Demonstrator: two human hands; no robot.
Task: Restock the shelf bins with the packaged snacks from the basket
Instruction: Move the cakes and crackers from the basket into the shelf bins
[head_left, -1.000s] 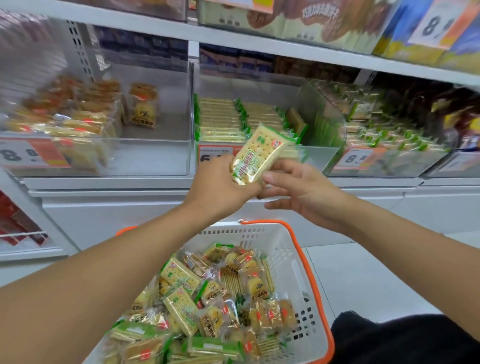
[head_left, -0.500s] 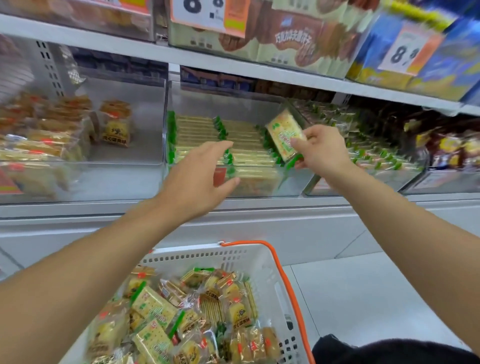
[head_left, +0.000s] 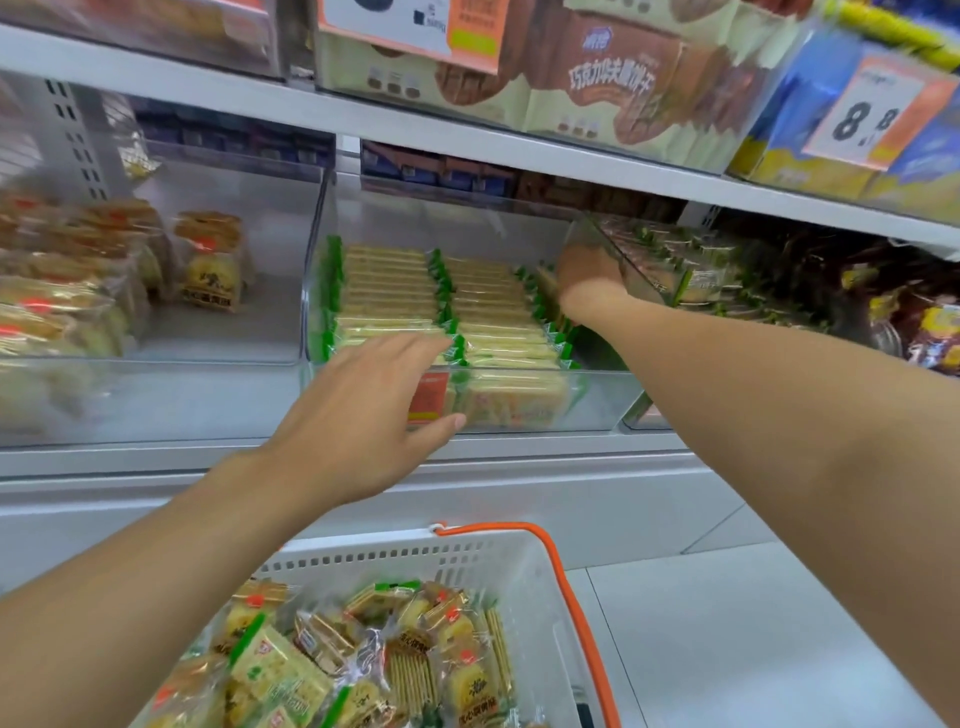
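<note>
Right hand (head_left: 589, 278) is reaching deep into the middle bin (head_left: 597, 400), grip hidden, cannot tell; left hand (head_left: 363, 415) is hovering, fingers apart, above the basket (head_left: 540, 587)

I see a white shelf (head_left: 467, 137) overhead with a price tag (head_left: 878, 117) at its right. Below, a pale tiled floor (head_left: 727, 623).

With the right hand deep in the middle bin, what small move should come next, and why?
Probably draw the right hand back out of the middle bin and down toward the basket. It sits at the third row of green-edged cracker packs, which is shorter than the others, and the basket holds more such packs. The left hand hovers open, empty, at the bin's front.
</note>
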